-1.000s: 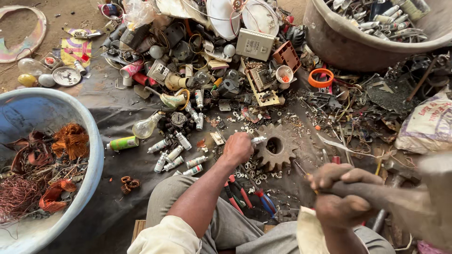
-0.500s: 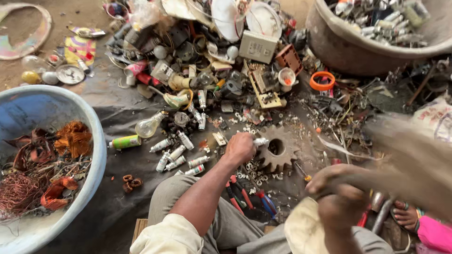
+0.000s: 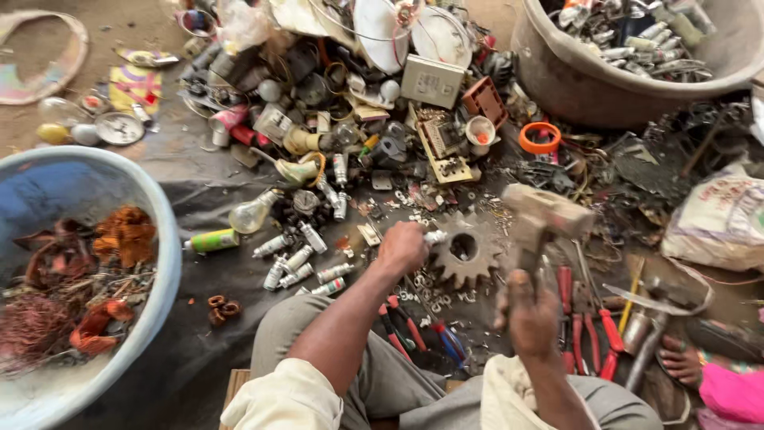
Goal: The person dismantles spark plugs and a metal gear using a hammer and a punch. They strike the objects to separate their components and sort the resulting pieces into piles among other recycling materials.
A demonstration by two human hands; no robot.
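Two hands at work over scrap metal. Right hand [image 3: 532,314] closed round the handle of a hammer [image 3: 547,212], head raised and motion-blurred above and right of the gear. Left hand [image 3: 403,247] closed, pinching a small silver cylinder [image 3: 434,236] against the rim of a rusty toothed gear [image 3: 465,252] lying flat on the dark sheet. Judged partway through: loose washers and fragments scattered around the gear, several similar silver cylinders [image 3: 296,259] unprocessed just left of the left hand. Red-handled pliers [image 3: 585,318] right of the gear. Further left, blue basin [image 3: 163,239] holding copper wire. Beyond, mixed scrap pile and grey tub [image 3: 557,80] of metal parts.
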